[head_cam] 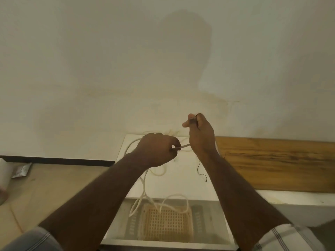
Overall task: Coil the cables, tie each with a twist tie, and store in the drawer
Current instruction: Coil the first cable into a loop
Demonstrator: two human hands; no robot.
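Head view. The left hand (157, 150) is curled around a short stretch of the white cable (144, 185), pinching it between thumb and fingers where it emerges toward the other hand. The right hand (200, 134), raised just above and beside the left, pinches a thin dark wire, probably the twist tie (199, 169), whose free end dangles below the wrist and ends in a small bead-like tip. The rest of the cable lies loose beneath both hands: some loops on the white cabinet top (190, 171), others hanging over its front edge into the open drawer (163, 240) nearer the person, which holds a tan perforated tray (168, 223). To the right of the right hand lies a wooden board (272, 163); far to the left of the left hand, a small foil packet (22, 170) sits on the floor.

Handling, judged: the cable looks light, limp and smooth, so loops will slump unless gathered in one fist; best grasped close to the bundle, feeding slack hand over hand. The tie appears thin and bendable, easy to drop, best held near its middle. Coiling seems unfinished.
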